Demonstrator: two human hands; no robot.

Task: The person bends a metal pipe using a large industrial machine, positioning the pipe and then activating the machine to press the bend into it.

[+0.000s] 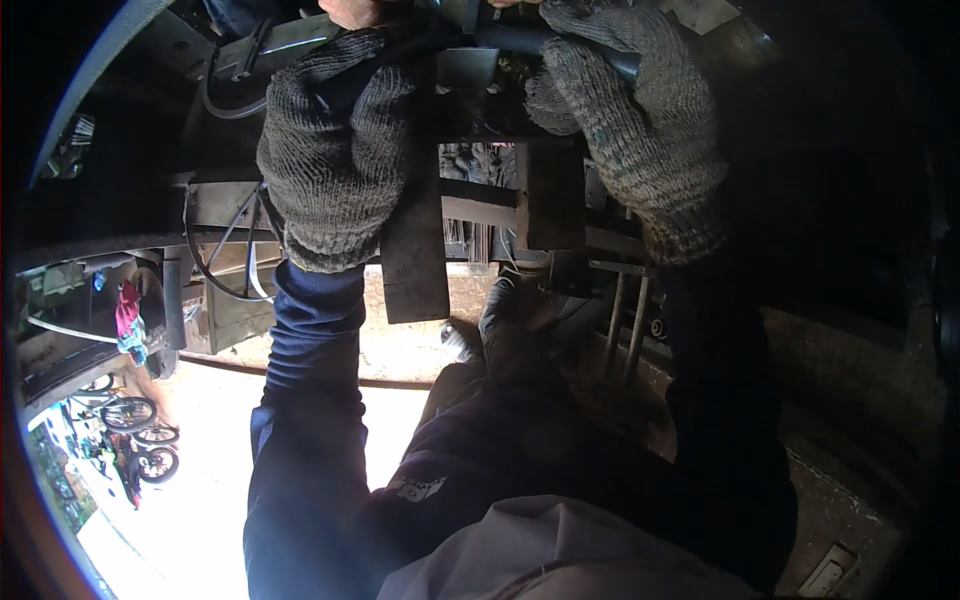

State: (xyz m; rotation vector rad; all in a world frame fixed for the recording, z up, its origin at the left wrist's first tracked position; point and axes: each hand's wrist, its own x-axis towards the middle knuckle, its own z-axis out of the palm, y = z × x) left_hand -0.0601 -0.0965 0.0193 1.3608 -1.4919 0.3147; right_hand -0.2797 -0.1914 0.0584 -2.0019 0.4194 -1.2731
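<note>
Both my hands wear thick grey knitted gloves and are raised at the far edge of the view. My left hand (338, 150) is closed, its fingers curled at a dark edge; what lies inside the grip is hidden. My right hand (645, 120) is closed round a dark bluish-grey metal bar (512, 40) that runs sideways between the hands. Just beyond my left glove shows part of another person's bare hand (352, 12). A small grey metal plate (467, 68) sits below the bar, amid dark machinery.
Below my hands is a dark frame with a flat upright (416, 265) and a second post (552, 195). A spoked wheel (225, 245) stands left of it. Metal legs (627, 315) rise at the right. Several bicycles (130, 420) are outside in bright light, lower left. A red cloth (128, 310) hangs nearby.
</note>
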